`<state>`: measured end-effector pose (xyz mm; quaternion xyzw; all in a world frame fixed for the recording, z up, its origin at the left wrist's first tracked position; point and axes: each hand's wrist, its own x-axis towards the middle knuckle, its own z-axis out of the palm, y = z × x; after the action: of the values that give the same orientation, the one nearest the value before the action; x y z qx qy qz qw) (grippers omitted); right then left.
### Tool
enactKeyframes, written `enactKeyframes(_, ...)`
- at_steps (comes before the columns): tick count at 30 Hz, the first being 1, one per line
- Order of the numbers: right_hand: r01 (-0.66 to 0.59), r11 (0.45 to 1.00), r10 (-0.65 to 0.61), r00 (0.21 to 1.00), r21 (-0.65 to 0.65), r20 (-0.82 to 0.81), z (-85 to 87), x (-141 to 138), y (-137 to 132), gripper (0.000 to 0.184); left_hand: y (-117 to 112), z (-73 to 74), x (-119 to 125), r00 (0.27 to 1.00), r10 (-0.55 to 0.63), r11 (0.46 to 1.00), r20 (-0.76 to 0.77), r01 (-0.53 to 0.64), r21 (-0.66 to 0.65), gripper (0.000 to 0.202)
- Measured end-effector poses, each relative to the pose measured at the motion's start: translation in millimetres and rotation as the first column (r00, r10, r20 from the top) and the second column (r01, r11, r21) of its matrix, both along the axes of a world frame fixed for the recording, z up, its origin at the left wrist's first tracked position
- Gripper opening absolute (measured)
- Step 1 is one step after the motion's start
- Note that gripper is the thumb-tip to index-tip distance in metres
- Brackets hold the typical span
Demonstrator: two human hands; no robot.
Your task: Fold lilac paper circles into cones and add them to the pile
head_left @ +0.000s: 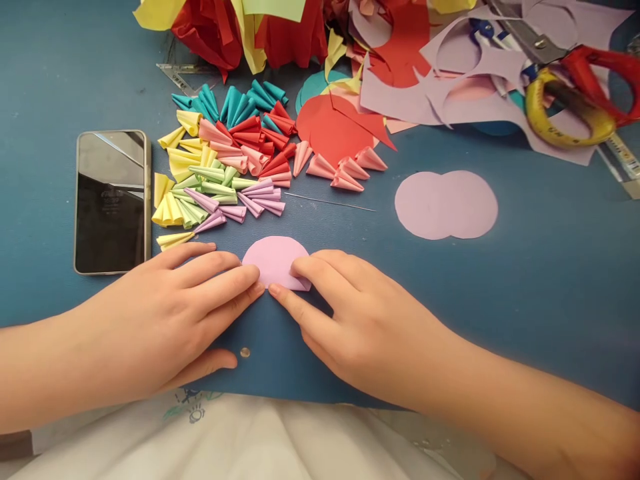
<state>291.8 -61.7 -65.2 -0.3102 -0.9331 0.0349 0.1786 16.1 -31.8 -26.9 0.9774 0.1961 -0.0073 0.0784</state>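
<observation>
A folded lilac paper half-circle [274, 259] lies flat on the blue table [525, 300] in front of me. My left hand [170, 320] rests palm down, its stretched fingers pressing the paper's left lower edge. My right hand [350, 320] lies opposite, with the index finger on the fold and another fingertip pinning the paper's right corner. Both hands hold the paper down rather than grip it.
A pile of folded paper cones [225, 160] in several colours lies behind the hands, with a thin needle [330, 201] beside it. A phone [113, 200] lies at the left. Two overlapping lilac circles [447, 204] sit at the right. Paper scraps [425, 73], scissors [595, 67] and tape [565, 113] crowd the far edge.
</observation>
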Motion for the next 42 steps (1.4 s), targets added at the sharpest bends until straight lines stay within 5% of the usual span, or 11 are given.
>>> enactKeyframes(8, -0.034, 0.995, 0.028, 0.998, -0.092, -0.057, 7.9, 9.8, 0.5, 0.030, -2.4, 2.7, -2.7, 0.999, 0.039, 0.999, 0.019, -0.038, -0.027, 0.049)
enactKeyframes(14, -0.036, 0.997, 0.026, 0.989, -0.069, -0.142, 1.4, 20.1, 3.4, 0.013, 5.7, 3.9, -12.7, 0.993, 0.027, 0.995, 0.117, -0.016, -0.098, 0.056)
enactKeyframes(19, 0.015, 0.999, -0.027, 0.959, -0.044, -0.281, -11.2, 20.2, 13.0, 0.011, 13.0, 5.7, -16.0, 0.993, 0.085, 0.989, 0.083, -0.073, -0.130, 0.033)
enactKeyframes(26, 0.119, 0.991, -0.128, 0.964, -0.053, -0.232, -18.3, 12.1, 12.0, 0.025, 10.2, -4.5, -9.7, 0.994, 0.051, 0.996, 0.093, -0.044, -0.074, 0.059)
enactKeyframes(30, 0.126, 0.990, -0.139, 0.956, -0.069, -0.258, -18.0, 8.8, 10.5, 0.011, 8.2, -8.1, -8.1, 0.996, 0.045, 0.998, 0.083, -0.042, -0.039, 0.061)
enactKeyframes(32, 0.097, 0.994, -0.107, 0.960, -0.051, -0.259, -16.2, 7.3, 9.8, 0.002, 7.3, -9.3, -7.7, 0.995, 0.048, 0.999, 0.087, -0.046, -0.026, 0.061)
enactKeyframes(42, -0.203, 0.975, 0.217, 0.960, 0.094, -0.177, -16.6, 6.5, 12.6, 0.014, 6.0, -9.7, -6.9, 0.998, -0.017, 1.000, 0.062, 0.018, -0.008, 0.046)
